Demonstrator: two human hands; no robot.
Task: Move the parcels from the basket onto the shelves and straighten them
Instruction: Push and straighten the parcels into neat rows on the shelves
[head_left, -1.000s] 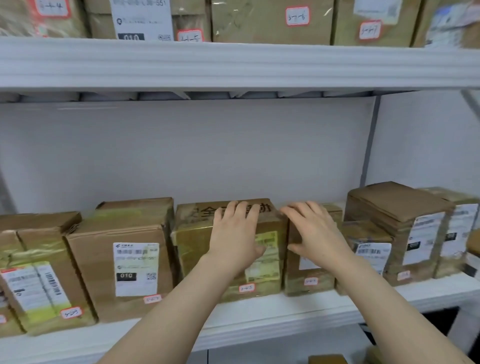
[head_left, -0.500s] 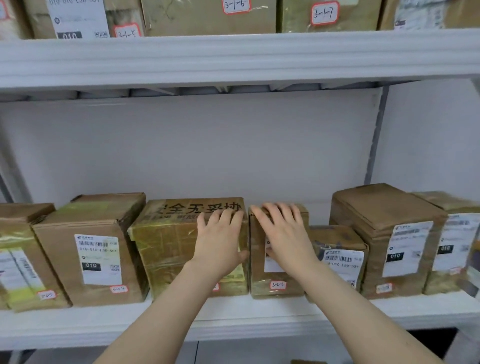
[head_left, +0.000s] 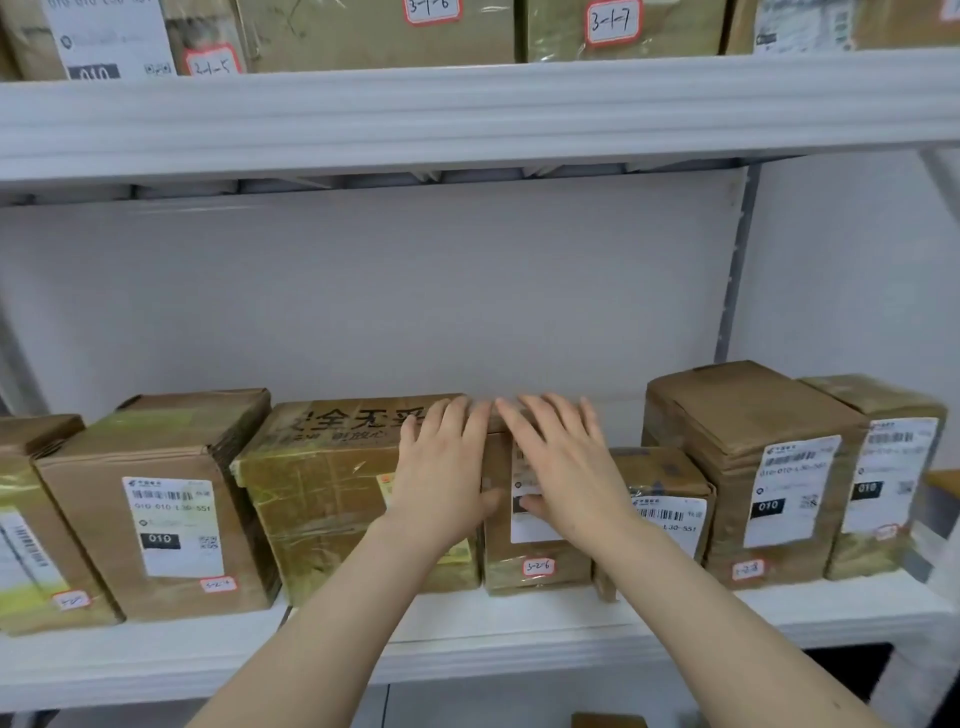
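Most of the work looks done. The middle shelf (head_left: 467, 639) carries a full row of brown parcels standing front-out with their labels facing the camera, and the upper shelf (head_left: 467, 114) at the top of the frame is lined with more parcels (head_left: 374, 31). The basket is not in view, so I cannot tell whether anything is left in it. What remains here seems to be the straightening.

The left hand (head_left: 441, 483) lies flat with its fingers straight and apart on the right end of the wide taped carton (head_left: 317, 499) at the centre of the frame, holding nothing. The right hand (head_left: 566, 467) is likewise flat and spread on the front of the narrow parcel (head_left: 535, 571) just right of it, the one tagged 3-2-6. Its fingertips reach the top edge and look blurred. Carton and narrow parcel touch side to side. A low parcel (head_left: 670, 488) sits against the narrow one, then a tall parcel (head_left: 753, 441) and another (head_left: 893, 467) at the right edge. To the left stands a labelled box (head_left: 156, 519), turned slightly askew.

Against the frame half a second back, little differs: both hands press the same two parcels in nearly the same places, the right one's fingers a touch wider. Against the frame a full second back, the whole row lies further left in the picture, which reads as the head turning, not the parcels sliding
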